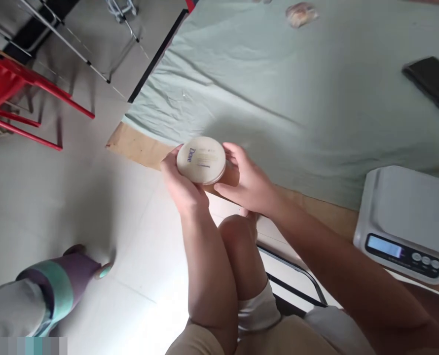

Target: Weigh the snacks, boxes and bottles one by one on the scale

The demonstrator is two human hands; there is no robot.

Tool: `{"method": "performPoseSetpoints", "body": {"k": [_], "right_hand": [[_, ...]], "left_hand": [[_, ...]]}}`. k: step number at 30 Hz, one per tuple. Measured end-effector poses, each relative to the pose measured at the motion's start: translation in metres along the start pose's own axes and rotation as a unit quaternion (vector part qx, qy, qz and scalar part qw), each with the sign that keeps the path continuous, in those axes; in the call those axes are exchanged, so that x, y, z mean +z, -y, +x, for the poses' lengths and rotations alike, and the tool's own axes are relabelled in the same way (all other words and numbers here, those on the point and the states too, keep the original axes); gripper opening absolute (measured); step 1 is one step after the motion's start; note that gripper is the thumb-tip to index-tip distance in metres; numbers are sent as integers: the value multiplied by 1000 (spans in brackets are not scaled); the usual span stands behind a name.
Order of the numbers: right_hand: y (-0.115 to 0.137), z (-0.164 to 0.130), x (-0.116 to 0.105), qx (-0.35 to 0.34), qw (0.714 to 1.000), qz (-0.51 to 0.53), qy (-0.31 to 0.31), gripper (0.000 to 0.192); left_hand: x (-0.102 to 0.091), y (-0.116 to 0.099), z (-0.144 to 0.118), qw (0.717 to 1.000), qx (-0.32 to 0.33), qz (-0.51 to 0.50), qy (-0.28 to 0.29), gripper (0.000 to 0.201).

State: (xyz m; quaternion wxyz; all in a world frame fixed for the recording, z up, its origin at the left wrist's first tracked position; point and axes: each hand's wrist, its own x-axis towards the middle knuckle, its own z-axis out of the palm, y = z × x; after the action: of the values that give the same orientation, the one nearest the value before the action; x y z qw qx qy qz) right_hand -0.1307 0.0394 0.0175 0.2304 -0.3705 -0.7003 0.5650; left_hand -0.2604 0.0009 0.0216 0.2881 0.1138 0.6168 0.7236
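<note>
A round white cream jar [201,160] with "Dove" printed on its lid is held up near the table's front edge. My left hand [184,185] is wrapped round the jar's left side and underside, with its fingertips hidden behind it. On the other side, my right hand [247,177] is curved with thumb and fingers apart. Its fingertips are close to the jar's right rim; whether they touch it I cannot make out. The lid faces up towards me and sits on the jar.
A pale green cloth [278,93] covers the wooden table. On the right stands a white digital scale [412,217], with a black wallet-like item [432,84] beyond it. A crumpled packet [301,15] lies at the back. A red chair [16,84] and another person's arm [30,301] are on the left.
</note>
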Motion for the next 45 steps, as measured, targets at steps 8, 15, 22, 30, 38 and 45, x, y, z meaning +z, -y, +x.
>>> {"method": "performPoseSetpoints", "body": {"k": [8, 15, 22, 30, 38, 45], "right_hand": [[-3, -4, 5, -23, 998, -24, -52, 78], [11, -79, -74, -96, 971, -86, -200, 63], [-46, -198, -176, -73, 938, -92, -327, 74], [-81, -249, -207, 64, 911, -185, -362, 83], [-87, -255, -203, -204, 777, -287, -523, 47], [-95, -252, -208, -217, 766, -242, -555, 30]], "left_hand": [[-6, -1, -10, 993, -45, -88, 61, 37], [49, -10, -72, 952, -40, -101, 287, 59], [127, 46, -152, 813, -119, -75, 565, 67], [165, 87, -184, 788, -76, 50, 609, 69], [150, 96, -150, 864, 224, 80, 444, 57], [144, 105, -142, 825, 306, 104, 464, 47]]}}
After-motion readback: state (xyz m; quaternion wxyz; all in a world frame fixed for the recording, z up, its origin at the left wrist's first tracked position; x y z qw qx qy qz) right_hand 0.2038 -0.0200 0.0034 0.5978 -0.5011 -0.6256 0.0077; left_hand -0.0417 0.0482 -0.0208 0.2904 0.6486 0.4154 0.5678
